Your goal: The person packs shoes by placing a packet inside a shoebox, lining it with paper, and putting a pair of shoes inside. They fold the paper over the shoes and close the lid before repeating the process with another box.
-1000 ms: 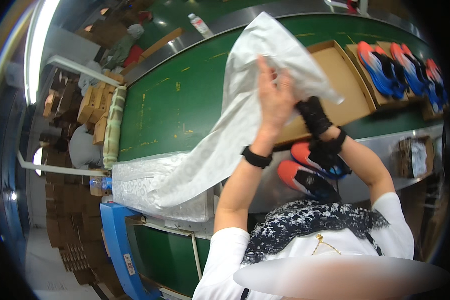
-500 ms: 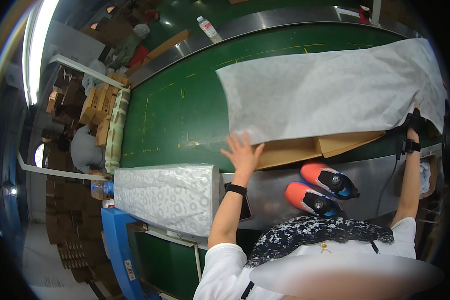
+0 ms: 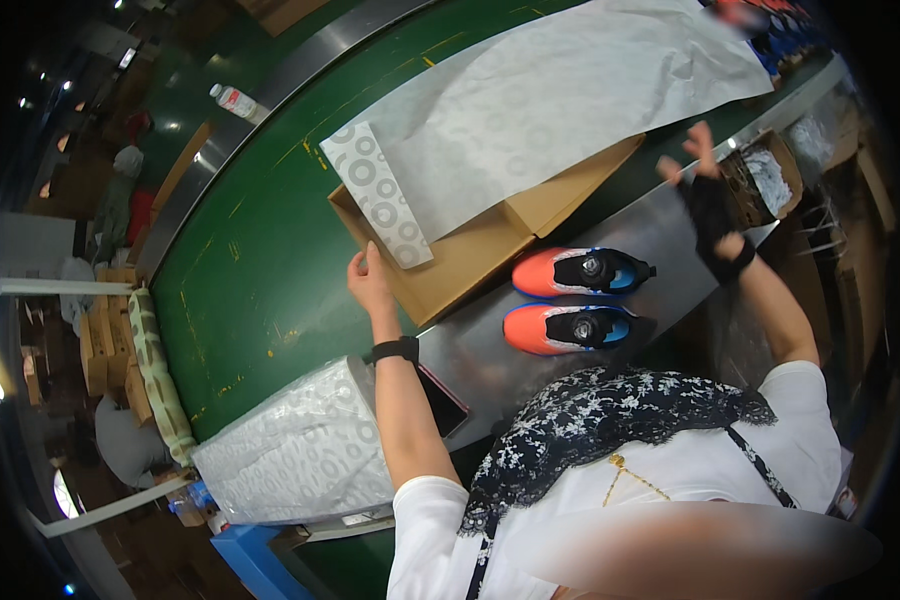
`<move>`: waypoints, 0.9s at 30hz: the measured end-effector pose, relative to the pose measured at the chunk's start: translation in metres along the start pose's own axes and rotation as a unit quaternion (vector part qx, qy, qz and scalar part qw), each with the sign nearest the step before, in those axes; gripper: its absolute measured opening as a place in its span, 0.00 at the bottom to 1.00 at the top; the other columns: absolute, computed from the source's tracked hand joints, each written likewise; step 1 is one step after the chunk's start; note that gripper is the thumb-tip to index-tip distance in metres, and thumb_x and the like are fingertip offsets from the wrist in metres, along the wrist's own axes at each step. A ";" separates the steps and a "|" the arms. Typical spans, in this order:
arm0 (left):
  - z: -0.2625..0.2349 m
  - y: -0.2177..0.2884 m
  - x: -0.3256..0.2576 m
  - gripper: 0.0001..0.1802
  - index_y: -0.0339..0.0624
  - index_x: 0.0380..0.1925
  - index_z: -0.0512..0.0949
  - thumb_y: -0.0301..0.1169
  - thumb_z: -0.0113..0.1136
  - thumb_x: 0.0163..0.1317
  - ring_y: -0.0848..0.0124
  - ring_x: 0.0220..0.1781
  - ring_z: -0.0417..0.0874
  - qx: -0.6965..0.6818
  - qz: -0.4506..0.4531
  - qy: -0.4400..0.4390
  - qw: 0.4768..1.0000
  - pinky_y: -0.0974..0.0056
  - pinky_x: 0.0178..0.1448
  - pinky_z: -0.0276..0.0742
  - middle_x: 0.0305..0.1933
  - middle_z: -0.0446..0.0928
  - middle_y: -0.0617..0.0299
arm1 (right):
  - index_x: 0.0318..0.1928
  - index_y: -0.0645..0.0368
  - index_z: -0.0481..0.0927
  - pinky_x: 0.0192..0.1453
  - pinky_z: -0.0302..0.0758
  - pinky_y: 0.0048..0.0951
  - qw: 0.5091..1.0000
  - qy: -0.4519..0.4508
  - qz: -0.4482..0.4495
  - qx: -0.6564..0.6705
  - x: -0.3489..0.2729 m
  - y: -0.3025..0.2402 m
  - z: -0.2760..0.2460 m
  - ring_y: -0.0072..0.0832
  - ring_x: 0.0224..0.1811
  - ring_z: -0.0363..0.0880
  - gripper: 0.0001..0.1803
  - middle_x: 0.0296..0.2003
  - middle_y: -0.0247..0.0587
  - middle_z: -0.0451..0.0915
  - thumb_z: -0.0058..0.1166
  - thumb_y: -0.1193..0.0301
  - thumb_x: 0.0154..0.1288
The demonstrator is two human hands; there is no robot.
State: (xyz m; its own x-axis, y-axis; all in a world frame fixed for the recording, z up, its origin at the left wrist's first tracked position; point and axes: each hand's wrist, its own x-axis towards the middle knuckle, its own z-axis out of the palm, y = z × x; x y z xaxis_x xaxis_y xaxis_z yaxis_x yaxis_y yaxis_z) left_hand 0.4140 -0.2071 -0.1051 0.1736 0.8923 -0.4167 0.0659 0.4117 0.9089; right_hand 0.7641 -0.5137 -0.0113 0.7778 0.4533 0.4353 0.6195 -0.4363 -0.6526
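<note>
Your left hand [image 3: 370, 283] is at the near left corner of the box [image 3: 470, 255], fingers loosely curled against the cardboard edge and not clenched on anything. The box is a shallow, open brown tray of plain cardboard lying on the green belt [image 3: 240, 270]. A large sheet of thin, pale tissue paper [image 3: 560, 100] with a faint ring pattern is draped over it, covering the far part; one end is folded back into a narrow strip with bolder grey rings.

Your right hand [image 3: 705, 180], in a black fingerless glove, is raised over the steel ledge [image 3: 670, 225] with fingers spread, holding nothing.

Two orange shoes [image 3: 575, 300] with black dial closures and blue linings lie side by side on the ledge just below the box. A thick stack of the same paper [image 3: 300, 450] sits by your left elbow. A clear bottle [image 3: 235, 100] lies at the belt's far rim.
</note>
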 end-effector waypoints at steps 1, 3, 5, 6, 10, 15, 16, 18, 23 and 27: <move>0.011 0.002 -0.007 0.32 0.35 0.49 0.65 0.44 0.60 0.48 0.61 0.44 0.71 0.181 0.161 0.075 0.967 0.59 0.43 0.68 0.48 0.67 0.49 | 0.55 0.64 0.59 0.51 0.66 0.38 0.992 -0.078 -0.094 -0.024 -0.030 -0.012 -0.004 0.42 0.51 0.66 0.37 0.53 0.53 0.62 0.59 0.66 0.44; 0.037 0.020 -0.021 0.33 0.28 0.48 0.63 0.43 0.59 0.49 0.54 0.48 0.68 0.332 0.379 0.088 0.859 0.57 0.50 0.66 0.49 0.63 0.42 | 0.54 0.63 0.62 0.56 0.62 0.41 0.927 -0.212 -0.309 -0.030 -0.081 -0.040 -0.015 0.47 0.54 0.64 0.35 0.52 0.53 0.63 0.59 0.67 0.43; 0.059 0.022 -0.007 0.36 0.25 0.49 0.60 0.44 0.59 0.49 0.53 0.52 0.64 0.356 0.401 0.079 0.840 0.57 0.53 0.63 0.51 0.60 0.40 | 0.54 0.63 0.61 0.55 0.63 0.41 0.880 -0.382 -0.281 -0.016 -0.123 -0.057 -0.020 0.48 0.52 0.64 0.42 0.51 0.54 0.64 0.64 0.66 0.35; 0.068 0.025 0.002 0.39 0.23 0.50 0.57 0.44 0.59 0.49 0.51 0.56 0.61 0.380 0.422 0.073 0.820 0.57 0.56 0.61 0.53 0.58 0.38 | 0.55 0.63 0.60 0.54 0.63 0.40 0.870 -0.428 -0.243 -0.029 -0.138 -0.067 -0.025 0.47 0.51 0.66 0.45 0.50 0.53 0.64 0.65 0.66 0.33; 0.080 0.027 0.038 0.57 0.23 0.57 0.39 0.48 0.64 0.41 0.48 0.63 0.50 0.465 0.087 -0.010 0.881 0.54 0.61 0.55 0.59 0.47 0.35 | 0.60 0.62 0.50 0.51 0.63 0.40 0.854 -0.470 -0.177 -0.138 -0.170 -0.069 -0.026 0.45 0.51 0.64 0.55 0.51 0.53 0.63 0.67 0.60 0.30; 0.076 0.002 0.064 0.42 0.24 0.50 0.51 0.37 0.63 0.41 0.46 0.52 0.67 0.410 0.072 0.022 0.909 0.56 0.56 0.63 0.47 0.66 0.36 | 0.59 0.63 0.52 0.48 0.64 0.37 0.859 -0.421 -0.201 -0.214 -0.170 -0.085 -0.018 0.41 0.48 0.66 0.55 0.48 0.51 0.66 0.66 0.58 0.28; 0.071 -0.002 0.075 0.37 0.24 0.47 0.56 0.35 0.62 0.42 0.45 0.49 0.70 0.394 0.078 0.036 0.915 0.56 0.54 0.65 0.44 0.69 0.36 | 0.59 0.62 0.54 0.46 0.65 0.35 0.864 -0.416 -0.200 -0.202 -0.169 -0.088 -0.012 0.40 0.46 0.68 0.54 0.46 0.49 0.68 0.66 0.59 0.28; 0.069 0.008 0.082 0.27 0.26 0.41 0.65 0.32 0.60 0.43 0.47 0.48 0.72 0.385 0.132 0.003 0.914 0.57 0.51 0.67 0.43 0.70 0.38 | 0.57 0.61 0.58 0.40 0.69 0.33 0.878 -0.377 -0.237 -0.176 -0.162 -0.092 -0.008 0.35 0.38 0.73 0.50 0.37 0.46 0.72 0.65 0.61 0.28; 0.021 0.045 0.032 0.19 0.28 0.42 0.71 0.32 0.55 0.54 0.72 0.38 0.73 0.118 0.123 -0.167 0.971 0.68 0.42 0.69 0.39 0.74 0.57 | 0.56 0.59 0.59 0.50 0.69 0.35 0.878 -0.467 -0.099 0.039 -0.107 -0.112 -0.003 0.42 0.45 0.74 0.41 0.44 0.57 0.71 0.61 0.58 0.40; -0.035 0.057 -0.007 0.18 0.28 0.42 0.70 0.32 0.52 0.57 0.73 0.37 0.73 0.145 0.090 -0.117 0.978 0.69 0.42 0.68 0.38 0.73 0.59 | 0.56 0.58 0.57 0.40 0.73 0.33 0.854 -0.439 0.086 0.265 -0.063 -0.132 0.030 0.38 0.37 0.77 0.44 0.37 0.54 0.74 0.62 0.54 0.40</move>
State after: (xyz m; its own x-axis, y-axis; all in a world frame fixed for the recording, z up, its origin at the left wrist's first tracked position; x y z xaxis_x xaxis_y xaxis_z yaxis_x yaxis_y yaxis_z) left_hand 0.3817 -0.1836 -0.0505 0.4257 0.8646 -0.2670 0.2840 0.1524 0.9466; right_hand 0.6298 -0.4616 0.0291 0.3286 0.9277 -0.1771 0.1879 -0.2480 -0.9504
